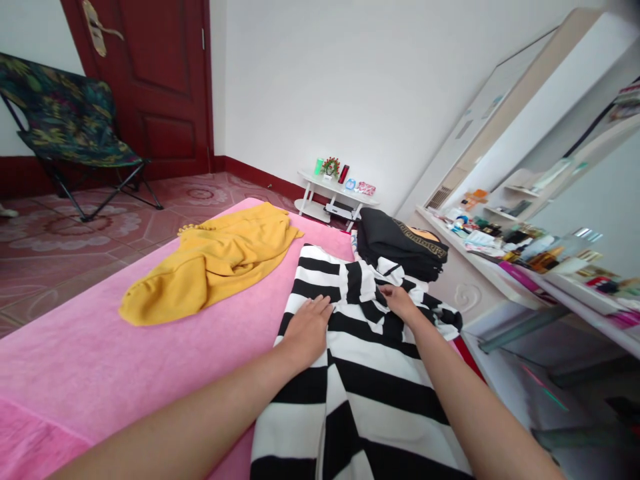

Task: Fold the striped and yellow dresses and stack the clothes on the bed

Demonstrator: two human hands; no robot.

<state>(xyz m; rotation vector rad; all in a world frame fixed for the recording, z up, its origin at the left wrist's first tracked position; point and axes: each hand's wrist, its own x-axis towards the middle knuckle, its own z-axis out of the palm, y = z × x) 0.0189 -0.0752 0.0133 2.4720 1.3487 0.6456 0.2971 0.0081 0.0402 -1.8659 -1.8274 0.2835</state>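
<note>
A long black-and-white striped dress (380, 363) lies lengthwise on the pink bed cover (165, 360), its upper part bunched and ruffled. My left hand (306, 328) rests flat on its left part, palm down, fingers stretched out. Fabric is pinched in the fingers of my right hand (399, 301), near the bunched section; the fingertips are partly hidden in the folds. To the left, apart from both hands, a mustard-yellow garment (220, 257) lies loosely spread with creases. Folded dark clothes (395, 243) form a pile just beyond the dress, at the bed's far right corner.
A small white stand (320, 180) holding a plant and ornaments is against the far wall. Along the right runs a dressing table (500, 267) crowded with bottles and cosmetics. A patterned folding chair (70, 127) stands by the red door (160, 87) at left.
</note>
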